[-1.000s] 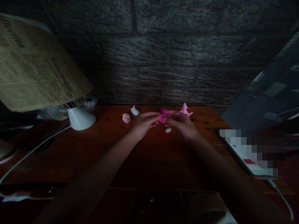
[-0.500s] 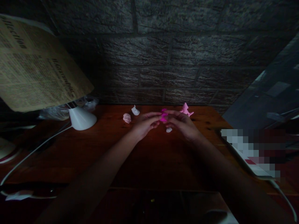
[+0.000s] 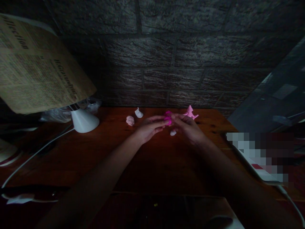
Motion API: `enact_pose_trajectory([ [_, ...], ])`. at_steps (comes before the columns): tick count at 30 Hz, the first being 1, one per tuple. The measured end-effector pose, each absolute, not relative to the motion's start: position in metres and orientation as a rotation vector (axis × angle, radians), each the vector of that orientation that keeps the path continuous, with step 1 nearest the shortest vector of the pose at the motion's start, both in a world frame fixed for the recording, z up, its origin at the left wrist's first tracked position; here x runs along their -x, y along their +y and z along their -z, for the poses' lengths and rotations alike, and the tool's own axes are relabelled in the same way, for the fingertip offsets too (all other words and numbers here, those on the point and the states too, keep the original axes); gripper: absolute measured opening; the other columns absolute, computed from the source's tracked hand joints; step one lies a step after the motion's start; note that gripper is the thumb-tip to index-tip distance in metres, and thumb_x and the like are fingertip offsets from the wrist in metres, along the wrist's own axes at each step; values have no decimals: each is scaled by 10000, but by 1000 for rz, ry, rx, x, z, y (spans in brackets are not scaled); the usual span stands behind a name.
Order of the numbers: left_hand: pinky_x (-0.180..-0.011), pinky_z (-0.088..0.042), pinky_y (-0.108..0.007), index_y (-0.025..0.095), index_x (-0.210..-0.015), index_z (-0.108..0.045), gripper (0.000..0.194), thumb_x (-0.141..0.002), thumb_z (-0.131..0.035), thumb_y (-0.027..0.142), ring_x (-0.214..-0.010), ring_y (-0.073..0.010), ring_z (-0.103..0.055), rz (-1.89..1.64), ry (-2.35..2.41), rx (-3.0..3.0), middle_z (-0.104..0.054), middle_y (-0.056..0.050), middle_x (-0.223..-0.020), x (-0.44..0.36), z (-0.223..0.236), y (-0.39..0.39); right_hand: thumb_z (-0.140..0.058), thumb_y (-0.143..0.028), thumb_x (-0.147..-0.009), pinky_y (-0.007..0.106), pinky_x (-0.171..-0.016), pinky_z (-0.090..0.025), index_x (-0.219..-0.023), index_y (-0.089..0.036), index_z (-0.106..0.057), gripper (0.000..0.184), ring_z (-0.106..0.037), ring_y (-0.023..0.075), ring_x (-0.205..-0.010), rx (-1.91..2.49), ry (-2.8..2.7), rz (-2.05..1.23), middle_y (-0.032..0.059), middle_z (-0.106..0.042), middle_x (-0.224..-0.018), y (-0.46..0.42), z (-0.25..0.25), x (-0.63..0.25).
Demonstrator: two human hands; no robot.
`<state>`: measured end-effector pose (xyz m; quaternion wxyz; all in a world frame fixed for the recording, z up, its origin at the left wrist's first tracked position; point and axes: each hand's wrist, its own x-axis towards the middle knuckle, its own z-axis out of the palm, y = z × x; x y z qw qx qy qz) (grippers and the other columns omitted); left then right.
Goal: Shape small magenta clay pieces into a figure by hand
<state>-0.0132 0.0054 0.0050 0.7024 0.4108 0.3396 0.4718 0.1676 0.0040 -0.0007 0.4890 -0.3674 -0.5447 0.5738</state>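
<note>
Magenta piece [image 3: 168, 120] between both hands' fingertips, wrists angled inward, grip narrow around it.

The only view, a head camera worn by the person, looks forward and down from above the near edge of the brown wooden desk [image 3: 152, 159], with both bare forearms entering from the bottom corners and the dark grey brick wall [image 3: 152, 51] filling the upper part.

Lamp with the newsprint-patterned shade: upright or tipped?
Upright: its white conical base stands on the brown wooden table, the shade above it.
</note>
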Motion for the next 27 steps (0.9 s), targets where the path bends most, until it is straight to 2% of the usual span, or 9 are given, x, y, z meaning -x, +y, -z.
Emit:
enact_pose_trajectory([
  [3, -726, -460, -221, 149, -876, -767, 225, -670, -844, 100, -787, -106, -676, -1059, 758, -890, -763, -35, -828, 13, -6, 5, -783, -468, -800, 245, -582, -524, -1038, -256, -773, 320, -679, 170, -846, 873, -1339, -1383, 53, -758, -993, 4, 2, -167],
  [6, -715, -449, -221, 155, -885, -770, 228, -676, -836, 93, -820, -116, -674, -1065, 769, -889, -762, -43, -839, 12, -7, 5, -821, -439, -757, 231, -571, -524, -1032, -270, -781, 325, -671, 155, -816, 873, -1317, -1397, 40, -764, -985, 4, 2, -167],
  [13, -677, -417, -226, 168, -892, -789, 214, -685, -843, 157, -766, -100, -611, -1063, 810, -940, -753, -49, -865, 12, -7, 4, -846, -419, -730, 216, -536, -521, -1005, -261, -791, 322, -647, 135, -758, 873, -1290, -1406, 39, -758, -975, 5, 2, -166],
  [19, -698, -403, -239, 173, -858, -783, 225, -646, -854, 148, -859, -136, -649, -1073, 818, -965, -757, -52, -860, 11, -9, 4, -825, -463, -746, 217, -550, -516, -979, -272, -798, 303, -646, 137, -771, 869, -1283, -1413, 35, -759, -959, 5, 3, -166],
  [27, -655, -395, -243, 179, -953, -774, 280, -691, -851, 241, -730, -95, -570, -1077, 757, -1104, -732, -51, -919, 14, -6, 6, -834, -467, -730, 236, -562, -516, -933, -269, -798, 286, -658, 152, -771, 858, -1294, -1397, 29, -759, -895, 6, 1, -170],
])
